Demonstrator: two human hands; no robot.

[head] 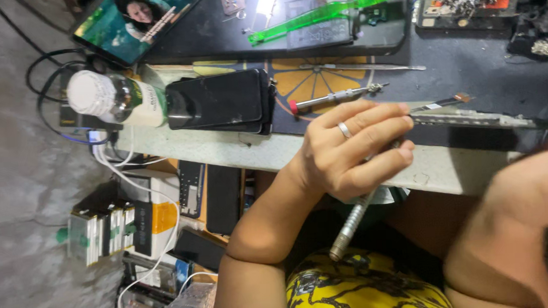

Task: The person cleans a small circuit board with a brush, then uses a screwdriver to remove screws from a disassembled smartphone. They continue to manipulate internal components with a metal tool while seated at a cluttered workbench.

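My left hand (pixel 351 150), a ring on one finger, is closed around a slim metal screwdriver with a knurled handle (pixel 350 226); the handle points down toward my lap. The tip reaches a thin dark phone panel (pixel 476 122) lying at the table's front edge, with a small flex strip (pixel 445 103) on top of it. My right hand (pixel 531 189) is blurred at the right, close to the panel's right end. I cannot tell what it holds.
A stack of dark phones (pixel 219 101), a white bottle on its side (pixel 114 99), a second screwdriver (pixel 336 97) and tweezers (pixel 362 67) lie on the mat. Behind are a lit tablet (pixel 133 21) and a green plastic tool (pixel 323 13). Boxes (pixel 114 232) and cables sit below the table.
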